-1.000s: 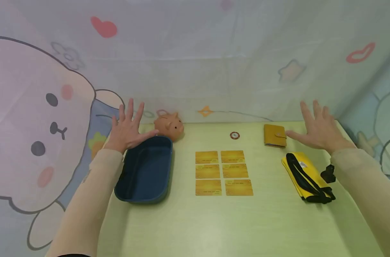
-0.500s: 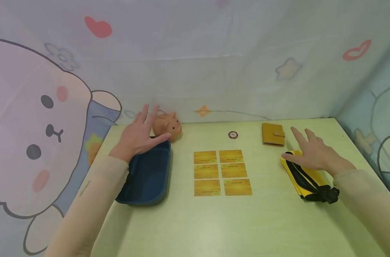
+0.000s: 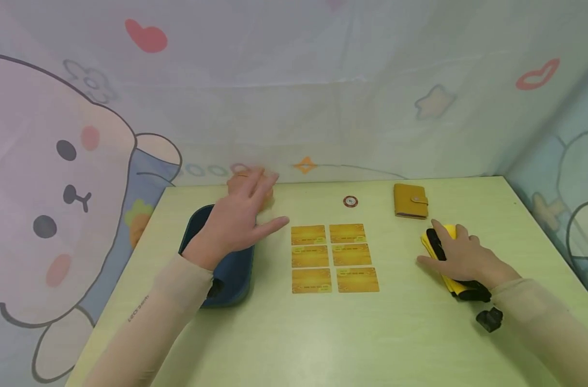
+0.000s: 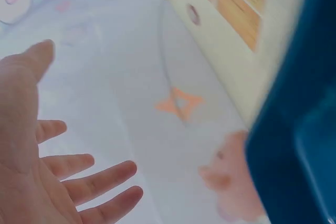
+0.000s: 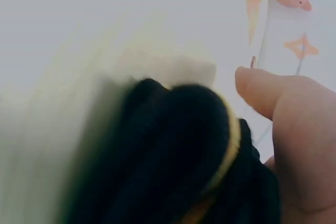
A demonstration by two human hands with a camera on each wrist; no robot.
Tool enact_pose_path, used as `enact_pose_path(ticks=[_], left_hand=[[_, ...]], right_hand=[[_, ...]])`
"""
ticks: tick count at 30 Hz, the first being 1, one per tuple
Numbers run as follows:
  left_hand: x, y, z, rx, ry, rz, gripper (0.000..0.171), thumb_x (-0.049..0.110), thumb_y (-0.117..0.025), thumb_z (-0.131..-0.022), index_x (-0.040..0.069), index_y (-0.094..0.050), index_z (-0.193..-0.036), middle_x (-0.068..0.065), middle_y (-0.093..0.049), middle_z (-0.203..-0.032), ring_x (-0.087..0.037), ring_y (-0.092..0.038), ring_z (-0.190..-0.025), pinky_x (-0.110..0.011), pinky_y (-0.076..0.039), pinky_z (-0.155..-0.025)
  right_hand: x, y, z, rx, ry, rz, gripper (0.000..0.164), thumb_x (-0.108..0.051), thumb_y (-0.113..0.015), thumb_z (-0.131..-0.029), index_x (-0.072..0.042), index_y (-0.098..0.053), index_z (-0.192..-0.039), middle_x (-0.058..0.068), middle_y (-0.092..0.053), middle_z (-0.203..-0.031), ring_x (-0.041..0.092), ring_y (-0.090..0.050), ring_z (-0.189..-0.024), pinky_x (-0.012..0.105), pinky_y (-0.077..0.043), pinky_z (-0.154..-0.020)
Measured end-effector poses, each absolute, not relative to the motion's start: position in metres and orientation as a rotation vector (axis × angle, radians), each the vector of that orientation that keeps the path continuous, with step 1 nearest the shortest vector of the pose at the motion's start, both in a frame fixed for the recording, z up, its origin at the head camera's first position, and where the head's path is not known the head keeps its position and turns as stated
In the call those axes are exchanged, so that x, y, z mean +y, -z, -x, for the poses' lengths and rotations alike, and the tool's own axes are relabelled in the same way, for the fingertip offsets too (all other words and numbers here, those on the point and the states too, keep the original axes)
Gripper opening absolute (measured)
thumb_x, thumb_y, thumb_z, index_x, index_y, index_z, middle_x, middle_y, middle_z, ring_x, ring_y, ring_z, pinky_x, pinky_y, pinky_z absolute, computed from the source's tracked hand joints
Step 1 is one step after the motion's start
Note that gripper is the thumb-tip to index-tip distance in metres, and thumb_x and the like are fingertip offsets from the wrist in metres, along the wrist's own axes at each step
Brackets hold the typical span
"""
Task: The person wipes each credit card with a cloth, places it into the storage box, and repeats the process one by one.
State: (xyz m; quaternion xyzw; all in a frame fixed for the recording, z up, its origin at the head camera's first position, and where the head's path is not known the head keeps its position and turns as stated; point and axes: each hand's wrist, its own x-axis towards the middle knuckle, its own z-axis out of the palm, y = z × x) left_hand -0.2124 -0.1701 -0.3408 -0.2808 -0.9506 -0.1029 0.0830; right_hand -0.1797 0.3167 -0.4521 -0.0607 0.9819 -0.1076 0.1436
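My right hand is over a folded yellow bundle with black straps, thumb held out on its left side and fingers spread across its top. Close up in the right wrist view, the thumb stands beside the dark, blurred folds. Holding nothing, my left hand hovers over a dark blue plastic tub with its fingers extended. Behind those fingers is a pink piggy bank, partly hidden in the head view; its snout side shows in the left wrist view.
Several gold cards lie in two columns at the middle of the table. Beyond them is a poker chip, and a mustard wallet lies behind the bundle. A printed cloth hangs along the back edge.
My right hand has come down and nearer, from beside the wallet onto the bundle. My left hand has moved right and nearer, from the tub's far left corner to over the tub.
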Motion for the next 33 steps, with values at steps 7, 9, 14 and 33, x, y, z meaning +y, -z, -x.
enact_pose_path(ticks=[7,9,14,33], left_hand=[[-0.144,0.334,0.185,-2.631,0.302,0.996,0.085,0.056,-0.070,-0.097,0.013,-0.037,-0.163,-0.017,-0.041,-0.163,-0.023,-0.071,-0.078,-0.028,-0.041,-0.046],[-0.138,0.334,0.178,-2.602,0.320,1.038,0.081,0.053,-0.071,-0.097,0.013,-0.041,-0.161,-0.017,-0.044,-0.160,-0.017,-0.062,-0.060,-0.027,-0.040,-0.046],[-0.122,0.341,0.162,-2.562,0.377,1.132,0.072,0.047,-0.072,-0.098,0.011,-0.048,-0.156,-0.016,-0.049,-0.156,-0.015,-0.062,-0.066,-0.023,-0.039,-0.049],[-0.071,0.397,0.140,-2.643,0.597,1.339,0.051,0.035,-0.072,-0.101,0.012,-0.062,-0.145,-0.005,-0.068,-0.135,-0.017,-0.072,-0.101,-0.033,-0.061,-0.079]], right_hand=[[0.314,0.460,0.173,2.840,0.323,0.119,0.117,-0.081,-0.056,-0.091,-0.005,-0.009,-0.166,0.051,-0.014,-0.146,0.068,-0.034,-0.117,0.069,-0.048,-0.067],[0.313,0.462,0.173,2.844,0.329,0.116,0.116,-0.081,-0.057,-0.091,-0.005,-0.010,-0.166,0.051,-0.013,-0.145,0.068,-0.032,-0.117,0.072,-0.046,-0.070],[0.312,0.465,0.174,2.845,0.375,0.106,0.112,-0.075,-0.062,-0.092,-0.006,-0.014,-0.165,0.051,-0.014,-0.143,0.068,-0.030,-0.116,0.077,-0.043,-0.074],[0.326,0.457,0.181,2.788,0.483,0.248,0.074,-0.032,-0.074,-0.098,-0.012,-0.032,-0.156,0.047,-0.028,-0.133,0.056,-0.047,-0.096,0.047,-0.049,-0.062]])
